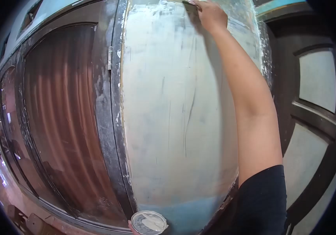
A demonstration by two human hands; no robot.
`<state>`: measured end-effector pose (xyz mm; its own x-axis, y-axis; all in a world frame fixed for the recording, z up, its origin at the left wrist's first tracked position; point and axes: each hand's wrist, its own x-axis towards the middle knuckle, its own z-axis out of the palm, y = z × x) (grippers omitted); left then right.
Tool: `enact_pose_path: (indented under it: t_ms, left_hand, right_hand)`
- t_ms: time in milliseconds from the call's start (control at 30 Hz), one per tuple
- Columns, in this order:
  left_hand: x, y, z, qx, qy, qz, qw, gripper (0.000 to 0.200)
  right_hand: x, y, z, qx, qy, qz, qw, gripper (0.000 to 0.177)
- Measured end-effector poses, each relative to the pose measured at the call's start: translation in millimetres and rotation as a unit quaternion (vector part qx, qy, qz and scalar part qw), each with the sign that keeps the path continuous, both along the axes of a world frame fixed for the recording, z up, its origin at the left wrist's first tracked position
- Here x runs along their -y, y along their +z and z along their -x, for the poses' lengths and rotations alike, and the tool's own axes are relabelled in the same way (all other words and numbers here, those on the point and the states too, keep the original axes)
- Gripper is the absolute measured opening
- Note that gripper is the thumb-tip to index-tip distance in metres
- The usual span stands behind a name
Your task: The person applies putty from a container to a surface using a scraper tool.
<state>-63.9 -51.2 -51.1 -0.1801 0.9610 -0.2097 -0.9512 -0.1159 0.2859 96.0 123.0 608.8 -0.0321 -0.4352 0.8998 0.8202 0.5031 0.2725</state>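
Observation:
High up at the top edge of the wall panel [168, 98], my right hand [212, 16] is closed on a thin flat tool [190, 2], which touches or nearly touches the surface. The panel is whitish with dark streaks, and a blue band runs along its bottom. At the bottom centre, my left hand [132, 228] shows only its fingertips at the side of a round container [149, 223]. Pale paste [153, 221] lies inside the container. Most of my left hand is hidden behind it or below the frame.
Left of the panel stands a dark frame [104, 98] with a hinge [109, 58] and a glazed part with a reddish-brown curtain [64, 109] behind. A dark door with pale panels [317, 78] is on the right. Brown wooden furniture [35, 224] sits at the lower left.

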Motion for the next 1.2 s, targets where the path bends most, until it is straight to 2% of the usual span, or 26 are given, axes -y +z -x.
enact_pose_path:
  t_ms: [67,100,133,200,233,300,367,467,500,600,667,733,867,1000,1067,1133,1200]
  left_hand:
    - [-4.3,1.8,8.9,-0.039,-0.01,-0.021,0.999,0.091]
    - [-4.0,-1.4,13.2,-0.06,-0.016,-0.028,0.998,0.092]
    - [-1.5,-6.9,15.7,-0.078,-0.022,-0.033,0.996,0.093]
    - [12.7,-23.5,14.8,-0.108,-0.037,-0.033,0.993,0.095]
    - [18.2,-30.4,12.8,-0.123,-0.045,-0.036,0.991,0.096]
    - [25.5,-36.4,10.9,-0.118,-0.098,-0.046,0.987,0.097]
    - [24.6,-33.5,-5.0,-0.128,-0.091,-0.053,0.986,0.098]
    - [34.5,-34.3,-24.5,-0.136,-0.096,-0.027,0.986,0.098]
    - [37.0,-36.8,-30.6,-0.13,-0.101,-0.029,0.986,0.098]
    - [44.2,-44.2,-47.8,-0.111,-0.117,-0.031,0.986,0.098]
    - [53.8,-52.4,-59.2,-0.094,-0.129,-0.027,0.987,0.098]
    - [66.0,-61.7,-69.8,-0.075,-0.139,-0.021,0.987,0.098]
    - [88.0,-80.2,-76.4,-0.017,-0.152,-0.022,0.988,0.098]
    - [99.7,-68.5,-73.5,-0.015,-0.137,-0.016,0.99,0.098]
    - [104.2,-62.1,-70.1,0.004,-0.127,-0.028,0.992,0.091]
    - [106.8,-33.6,-71.4,-0.017,-0.109,0.002,0.994,0.09]
    - [106.6,-32.6,-67.6,-0.032,-0.107,-0.037,0.993,0.091]
  right_hand:
    - [-4.2,8.9,1.3,-0.004,-0.015,0.18,0.984,0.021]
    - [-7.0,7.4,1.6,0.015,0.037,0.239,0.97,0.021]
    - [-10.7,3.2,2.5,0.016,0.038,0.246,0.968,0.021]
    - [-22.7,-15.1,2.7,0.042,0.032,0.179,0.983,0.02]
    - [-27.3,-24.3,-0.9,0.082,-0.014,0.108,0.991,0.017]
    - [-27.4,-42.1,-7.7,0.093,-0.05,0.106,0.989,0.016]
    - [-31.2,-51.8,-16.2,0.115,-0.083,0.063,0.988,0.016]
    - [-19.1,-82.3,-21.9,0.128,-0.122,0.077,0.981,0.019]
    - [-27.0,-96.5,-19.0,0.079,-0.231,0.105,0.964,0.033]
    - [-40.8,-121.4,-25.3,0.107,-0.195,0.14,0.965,0.037]
    - [-47.5,-142.7,-26.7,0.11,-0.181,0.126,0.969,0.036]
    - [-49.8,-164.5,-27.7,0.131,-0.144,0.106,0.975,0.027]
    - [-47.1,-206.5,-24.1,0.142,-0.123,0.094,0.978,0.027]
    - [-37.3,-256.3,-18.7,0.155,-0.115,0.14,0.971,0.024]
    - [-33.7,-286.4,-16.5,0.155,-0.111,0.152,0.97,0.024]
    - [-26.9,-320.1,-15.0,0.171,-0.098,0.183,0.963,0.023]
    - [-20.0,-356.9,-15.3,0.177,-0.083,0.197,0.961,0.025]
